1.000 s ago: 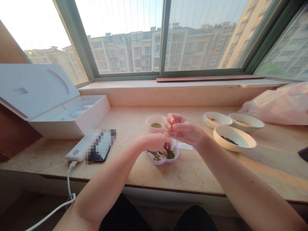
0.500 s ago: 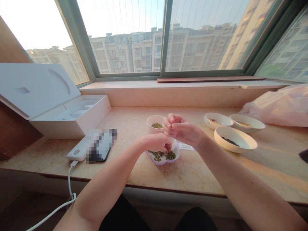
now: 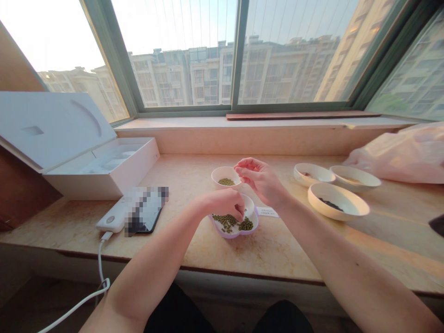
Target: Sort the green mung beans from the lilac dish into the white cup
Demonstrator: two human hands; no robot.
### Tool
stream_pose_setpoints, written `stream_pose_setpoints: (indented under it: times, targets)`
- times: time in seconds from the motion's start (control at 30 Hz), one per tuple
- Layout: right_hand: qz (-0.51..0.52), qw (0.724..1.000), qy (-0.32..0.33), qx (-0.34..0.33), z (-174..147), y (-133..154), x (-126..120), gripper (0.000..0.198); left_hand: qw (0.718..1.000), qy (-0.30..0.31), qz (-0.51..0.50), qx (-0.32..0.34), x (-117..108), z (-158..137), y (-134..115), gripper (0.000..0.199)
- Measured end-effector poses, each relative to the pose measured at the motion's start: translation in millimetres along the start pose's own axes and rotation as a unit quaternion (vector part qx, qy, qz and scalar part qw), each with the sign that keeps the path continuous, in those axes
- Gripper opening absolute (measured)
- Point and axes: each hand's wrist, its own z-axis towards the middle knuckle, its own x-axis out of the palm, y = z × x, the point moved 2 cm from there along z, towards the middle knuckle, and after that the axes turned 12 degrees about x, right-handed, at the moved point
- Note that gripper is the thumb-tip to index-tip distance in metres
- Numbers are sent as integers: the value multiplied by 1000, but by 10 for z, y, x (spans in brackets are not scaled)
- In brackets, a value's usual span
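Note:
A purple-rimmed white dish (image 3: 237, 235) with separate compartments holds green mung beans (image 3: 228, 224), some in a small heap at its right. Over this dish, my left hand (image 3: 227, 202) bends down with thumb and fingertips pinched; whatever is between them is too small to see. Just behind stands a round white bowl (image 3: 215, 177) with more mung beans (image 3: 226, 181) at its bottom. My right hand (image 3: 258, 180) is at that bowl's right rim, its thumb and fingers pressed together. Anything in that pinch cannot be made out.
At the right stand three pale bowls, one with dark contents (image 3: 331, 204), before a plastic bag (image 3: 405, 152). A paper label (image 3: 268, 212) lies beside the dish. Leftward are an open white box (image 3: 135, 162), a power bank (image 3: 113, 215) with a cable, and a phone (image 3: 150, 223).
My right hand has shifted left and slightly up, to the rim of the back bowl. My left hand stays over the dish, its fingers drawn closer together.

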Motion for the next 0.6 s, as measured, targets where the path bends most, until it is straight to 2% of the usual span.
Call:
stream_pose_setpoints:
  times: [0.07,0.17,0.3,0.47,0.6]
  targets:
    - [-75,995,-55,-40,37,-39,-33,25,1000,2,3,-4,-10,-4,-18,9]
    - [-225,964,-110,-91,61,-74,-65,16,1000,5,-1,2,-25,-3,-54,17]
    - [-372,915,-132,-79,61,-121,-79,21,998,8,-49,30,-42,6,-94,9]
    - [-410,897,-151,-63,58,-154,-79,28,991,16,-99,87,-51,10,-103,9]
    - [-406,896,-168,-65,55,-137,-85,25,989,8,-121,80,-41,13,-81,10]
